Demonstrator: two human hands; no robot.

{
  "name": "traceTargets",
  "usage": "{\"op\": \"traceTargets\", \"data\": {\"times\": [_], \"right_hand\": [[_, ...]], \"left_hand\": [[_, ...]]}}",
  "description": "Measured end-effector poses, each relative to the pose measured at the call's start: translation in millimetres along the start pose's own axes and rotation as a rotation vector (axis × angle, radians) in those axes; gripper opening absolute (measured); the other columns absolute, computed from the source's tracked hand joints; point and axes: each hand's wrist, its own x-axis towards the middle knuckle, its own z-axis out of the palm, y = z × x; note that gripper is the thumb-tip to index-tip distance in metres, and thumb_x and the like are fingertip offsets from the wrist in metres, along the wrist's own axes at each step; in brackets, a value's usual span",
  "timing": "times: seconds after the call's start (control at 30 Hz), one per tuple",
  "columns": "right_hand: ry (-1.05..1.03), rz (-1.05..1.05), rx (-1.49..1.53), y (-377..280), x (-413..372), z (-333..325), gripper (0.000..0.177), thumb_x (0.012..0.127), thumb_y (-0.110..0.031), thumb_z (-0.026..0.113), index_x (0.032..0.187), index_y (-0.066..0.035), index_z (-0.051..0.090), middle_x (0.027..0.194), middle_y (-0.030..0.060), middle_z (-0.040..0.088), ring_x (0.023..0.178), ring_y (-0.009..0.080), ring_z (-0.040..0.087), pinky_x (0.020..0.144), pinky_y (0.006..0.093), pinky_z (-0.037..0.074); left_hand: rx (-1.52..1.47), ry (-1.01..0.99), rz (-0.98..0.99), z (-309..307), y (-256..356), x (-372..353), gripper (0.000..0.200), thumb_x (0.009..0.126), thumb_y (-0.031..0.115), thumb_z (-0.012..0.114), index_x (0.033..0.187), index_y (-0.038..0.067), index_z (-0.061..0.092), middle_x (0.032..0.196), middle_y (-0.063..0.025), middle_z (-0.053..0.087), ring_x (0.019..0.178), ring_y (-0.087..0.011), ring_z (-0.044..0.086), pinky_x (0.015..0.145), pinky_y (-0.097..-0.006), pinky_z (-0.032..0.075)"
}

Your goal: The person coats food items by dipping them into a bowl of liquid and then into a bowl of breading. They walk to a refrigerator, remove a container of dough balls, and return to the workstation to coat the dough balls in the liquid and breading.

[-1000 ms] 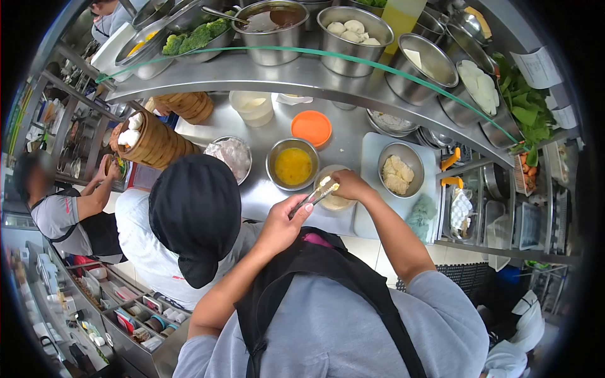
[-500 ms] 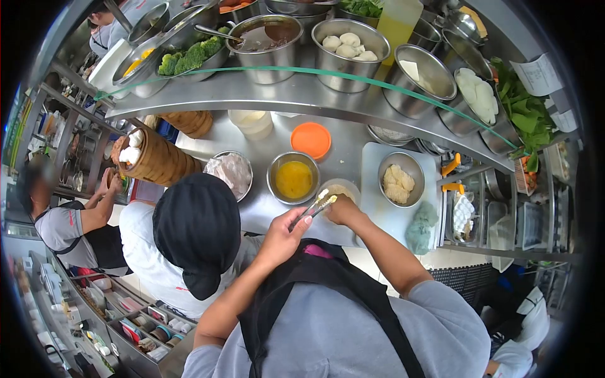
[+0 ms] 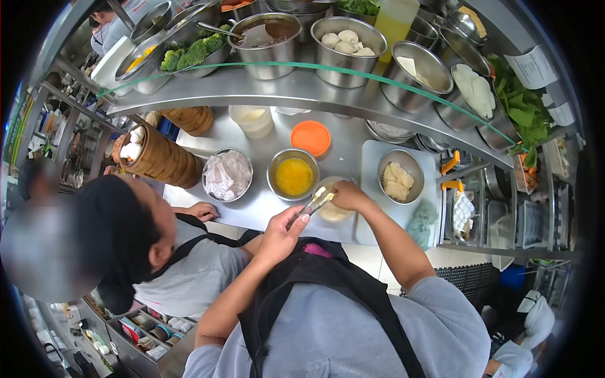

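Note:
My left hand (image 3: 283, 238) is closed around metal tongs (image 3: 305, 211), whose tips carry yellow bits and point toward a round tub of pale crumbs (image 3: 335, 212). Over the far side of that tub is my right hand (image 3: 348, 194), its fingers curled downward; whatever they hold is hidden. Left of the tub stands a steel bowl (image 3: 270, 178) of yellow beaten egg (image 3: 293, 176). To the right, another steel bowl (image 3: 384, 184) with pale battered pieces (image 3: 397, 182) rests on a white cutting board (image 3: 368, 227).
An orange lid (image 3: 311, 138) lies behind the egg. Further left are a plastic-lined bowl (image 3: 227, 175) and bamboo steamers (image 3: 165, 155). A metal shelf (image 3: 283, 93) with food pots crosses overhead. A co-worker (image 3: 189, 271) stands close at my left. Crumpled green netting (image 3: 422, 225) lies at the board's right.
My right hand has shifted slightly up over the crumb tub, exposing more crumbs. The tongs stay in my left hand. The co-worker has leaned back leftward from the counter, uncovering the plastic-lined bowl.

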Motion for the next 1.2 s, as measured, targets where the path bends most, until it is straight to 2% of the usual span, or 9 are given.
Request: {"op": "traceTargets", "data": {"times": [0.13,0.3,0.47,0.6,0.7,0.9,1.0,1.17,1.2], "right_hand": [[0.124,-0.020,-0.107,14.2,3.1,0.2,0.036,0.081,-0.024,0.064,0.109,-0.003,0.068,0.107,0.0216,0.070,0.100,0.0388,0.067,0.090,0.0469,0.052],[0.240,-0.055,-0.077,-27.5,-21.2,4.5,0.037,0.079,-0.022,0.065,0.109,0.000,0.068,0.115,0.0220,0.068,0.110,0.0384,0.063,0.099,0.0454,0.049],[0.196,-0.035,-0.064,-2.5,-2.4,43.0,0.038,0.078,-0.028,0.071,0.108,-0.005,0.069,0.110,0.0206,0.069,0.107,0.0374,0.064,0.097,0.0449,0.050],[0.054,-0.030,0.108,3.6,1.8,18.2,0.038,0.077,-0.029,0.072,0.108,-0.008,0.069,0.111,0.0191,0.069,0.105,0.0358,0.065,0.094,0.0454,0.051],[0.052,-0.009,-0.023,7.5,4.7,9.0,0.034,0.079,-0.025,0.069,0.108,-0.007,0.069,0.111,0.0194,0.069,0.104,0.0368,0.065,0.092,0.0466,0.051],[0.274,0.046,-0.139,-0.5,5.0,19.1,0.031,0.084,-0.021,0.062,0.105,0.001,0.067,0.108,0.0252,0.069,0.103,0.0405,0.066,0.092,0.0482,0.051],[0.187,-0.074,0.087,5.8,18.2,50.0,0.030,0.085,-0.019,0.059,0.104,0.003,0.068,0.108,0.0269,0.068,0.103,0.0409,0.066,0.093,0.0484,0.051],[0.133,0.068,0.019,-10.3,8.8,56.2,0.030,0.085,-0.021,0.060,0.103,0.002,0.067,0.106,0.0267,0.069,0.103,0.0399,0.066,0.090,0.0468,0.053],[0.241,0.064,0.022,-20.3,-3.2,49.6,0.033,0.084,-0.021,0.061,0.108,0.001,0.064,0.106,0.0250,0.068,0.102,0.0393,0.067,0.088,0.0466,0.054]], "left_hand": [[-0.013,0.004,0.010,-1.9,-3.8,-2.0,0.028,0.102,0.021,0.061,0.121,0.000,0.065,0.083,0.0039,0.058,0.077,-0.0042,0.048,0.068,-0.0210,0.042],[-0.032,0.031,0.000,-2.3,-4.2,-6.3,0.028,0.102,0.020,0.061,0.121,0.000,0.065,0.082,0.0043,0.058,0.076,-0.0046,0.048,0.068,-0.0215,0.042],[-0.031,0.035,0.002,-3.5,-7.5,-9.6,0.029,0.102,0.021,0.061,0.121,0.000,0.065,0.084,0.0035,0.060,0.077,-0.0050,0.049,0.070,-0.0226,0.043],[-0.070,0.038,-0.039,-2.7,-7.6,-12.0,0.029,0.102,0.022,0.061,0.120,0.000,0.065,0.084,0.0027,0.060,0.078,-0.0054,0.050,0.071,-0.0230,0.044],[-0.049,0.040,-0.042,-3.0,-8.8,-13.4,0.030,0.101,0.023,0.061,0.120,-0.001,0.065,0.084,0.0023,0.060,0.078,-0.0057,0.050,0.072,-0.0233,0.044],[-0.022,0.055,-0.047,-6.2,-6.3,-14.9,0.032,0.101,0.024,0.061,0.120,-0.001,0.065,0.084,0.0020,0.060,0.078,-0.0062,0.051,0.072,-0.0240,0.045],[-0.035,0.062,-0.039,-5.3,-8.3,-13.8,0.033,0.102,0.025,0.060,0.121,-0.001,0.064,0.084,0.0021,0.060,0.077,-0.0063,0.051,0.072,-0.0240,0.045],[-0.067,0.025,-0.066,-5.2,-9.5,-15.6,0.034,0.101,0.024,0.061,0.123,-0.001,0.064,0.084,0.0035,0.059,0.076,-0.0052,0.049,0.070,-0.0231,0.043],[-0.066,0.022,-0.061,-5.2,-9.3,-14.8,0.034,0.101,0.024,0.061,0.123,-0.001,0.064,0.084,0.0035,0.059,0.076,-0.0052,0.049,0.070,-0.0231,0.043]]}}
